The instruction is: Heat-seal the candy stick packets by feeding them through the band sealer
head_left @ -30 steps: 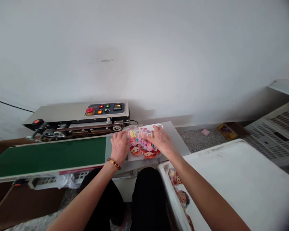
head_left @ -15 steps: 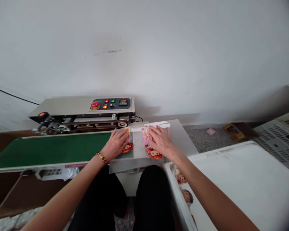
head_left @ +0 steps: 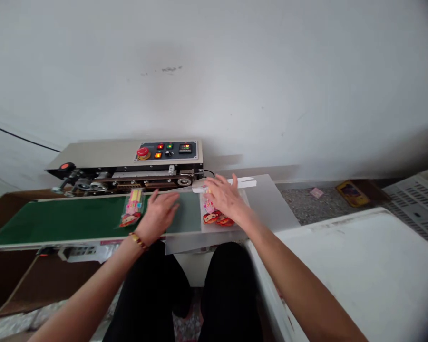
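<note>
A clear packet [head_left: 131, 211] with a cartoon face and yellow sticks lies on the green conveyor belt [head_left: 89, 216] of a band sealing machine [head_left: 103, 154]. Just right of that packet, my left hand [head_left: 160, 213] hovers over the belt with its fingers stretched out and nothing in them. My right hand [head_left: 224, 194] rests with spread fingers on several similar packets [head_left: 214, 219], partly covering them. These overlap on a translucent plastic sheet [head_left: 267, 204] at the belt's right end. White strips [head_left: 248, 182] lie by the right fingertips.
The machine's panel has a red stop button [head_left: 143, 153] and a lit display [head_left: 185, 148]. A white tub [head_left: 335, 256] stands at my right. A cardboard box [head_left: 32, 280] is under the belt. A yellow box [head_left: 349, 194] and a plastic crate [head_left: 417, 209] sit on the floor.
My left hand has moved left off the sheet, and one packet now lies further left on the belt. My right hand and the packets under it have shifted slightly left.
</note>
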